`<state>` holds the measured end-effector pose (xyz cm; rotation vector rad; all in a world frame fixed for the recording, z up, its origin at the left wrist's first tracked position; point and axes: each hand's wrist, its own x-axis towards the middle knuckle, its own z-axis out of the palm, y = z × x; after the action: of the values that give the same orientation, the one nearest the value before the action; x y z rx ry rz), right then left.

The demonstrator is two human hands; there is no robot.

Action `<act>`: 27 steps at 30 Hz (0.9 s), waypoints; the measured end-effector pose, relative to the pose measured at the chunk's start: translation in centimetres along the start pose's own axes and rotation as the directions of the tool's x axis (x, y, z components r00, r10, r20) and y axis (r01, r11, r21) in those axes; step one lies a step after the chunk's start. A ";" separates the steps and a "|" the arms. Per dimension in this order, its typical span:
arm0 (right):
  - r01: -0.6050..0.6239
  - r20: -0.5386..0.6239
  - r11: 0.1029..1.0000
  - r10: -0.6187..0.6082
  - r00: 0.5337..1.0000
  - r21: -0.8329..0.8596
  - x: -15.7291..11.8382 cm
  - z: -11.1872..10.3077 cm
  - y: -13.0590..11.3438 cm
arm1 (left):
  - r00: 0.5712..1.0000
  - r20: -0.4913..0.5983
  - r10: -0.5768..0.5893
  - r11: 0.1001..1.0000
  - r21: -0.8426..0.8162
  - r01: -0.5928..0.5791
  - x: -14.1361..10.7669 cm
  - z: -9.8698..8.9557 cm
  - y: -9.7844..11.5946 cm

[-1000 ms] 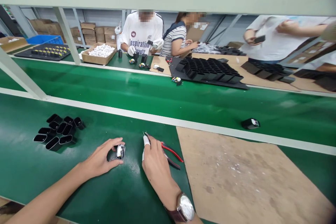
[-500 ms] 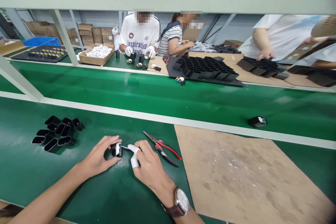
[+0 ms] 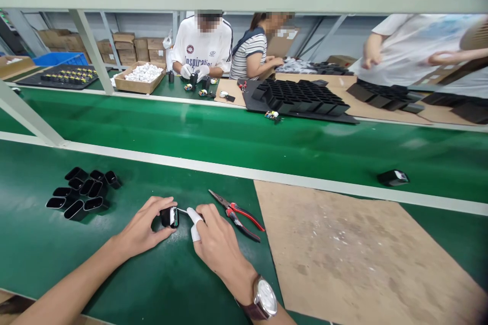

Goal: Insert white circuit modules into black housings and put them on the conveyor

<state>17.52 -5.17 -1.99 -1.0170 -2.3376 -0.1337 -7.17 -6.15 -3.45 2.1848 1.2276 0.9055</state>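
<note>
1. A small black housing (image 3: 169,217) is being pinched between the thumb and fingers of the left hand (image 3: 142,229) on the green bench mat (image 3: 160,274), in the lower left-centre of the frame.
2. A thin metal pin (image 3: 182,210) is being held narrowly at the fingertips of the right hand (image 3: 218,244), with its tip touching the open end of the housing; a white finger cot is being worn on the forefinger and a wristwatch (image 3: 265,300) on the wrist.
3. Red-handled pliers (image 3: 236,214) are lying untouched just right of the right hand.
4. A cluster of empty black shells (image 3: 82,194) is lying at the left of the frame, well apart from the hands.
5. A brown cardboard sheet (image 3: 343,249) is covering the mat at the lower right.
6. A lone black unit (image 3: 393,177) is lying on the conveyor belt (image 3: 244,137) at the right.
7. Other people (image 3: 202,45) are being seen across the belt, at the top of the frame.
</note>
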 end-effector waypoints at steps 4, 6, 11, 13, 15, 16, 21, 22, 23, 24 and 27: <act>0.015 0.007 1.000 -0.015 1.000 -0.004 0.0 0.0 -0.1 | 1.000 0.003 0.008 1.000 0.002 -0.008 0.0 0.0 0.0; 0.011 0.012 1.000 -0.011 1.000 -0.019 0.1 -0.1 -0.2 | 1.000 0.001 0.011 1.000 0.002 -0.011 0.0 0.1 0.0; 0.006 0.012 0.999 -0.005 1.000 -0.038 0.2 -0.2 -0.5 | 1.000 0.000 0.006 1.000 -0.002 -0.006 0.0 0.1 -0.1; 0.004 0.003 0.999 -0.004 1.000 -0.045 0.2 -0.3 -0.6 | 1.000 0.000 0.005 1.000 -0.002 -0.005 0.0 0.1 -0.1; 0.005 0.000 0.999 -0.005 1.000 -0.048 0.2 -0.3 -0.7 | 1.000 -0.001 0.011 1.000 -0.002 -0.011 0.0 0.1 -0.1; 0.007 -0.001 0.999 -0.007 1.000 -0.048 0.2 -0.3 -0.7 | 1.000 0.000 0.013 1.000 -0.003 -0.013 -0.1 0.1 -0.1; 0.021 -0.021 0.999 -0.022 1.000 -0.041 0.4 -0.5 -0.8 | 1.000 0.006 0.021 1.000 -0.017 -0.021 -0.1 0.1 -0.1; 0.023 -0.028 0.999 -0.024 0.999 -0.038 0.4 -0.5 -0.8 | 1.000 0.009 0.023 0.999 -0.023 -0.023 -0.1 0.1 -0.1; 0.026 -0.034 0.999 -0.027 0.999 -0.034 0.4 -0.5 -0.8 | 1.000 0.012 0.025 0.999 -0.031 -0.025 0.0 0.1 -0.1; 0.029 -0.037 0.999 -0.030 0.999 -0.030 0.5 -0.5 -0.8 | 0.999 0.017 0.027 0.999 -0.040 -0.026 0.0 0.1 -0.1; 0.040 -0.043 0.999 -0.041 0.998 -0.017 0.5 -0.7 -0.9 | 0.999 0.034 0.023 0.998 -0.059 -0.021 0.0 0.1 0.0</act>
<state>16.90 -5.70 -1.03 -0.9654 -2.3222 -0.1891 -7.17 -6.18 -3.53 2.1628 1.1478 0.8978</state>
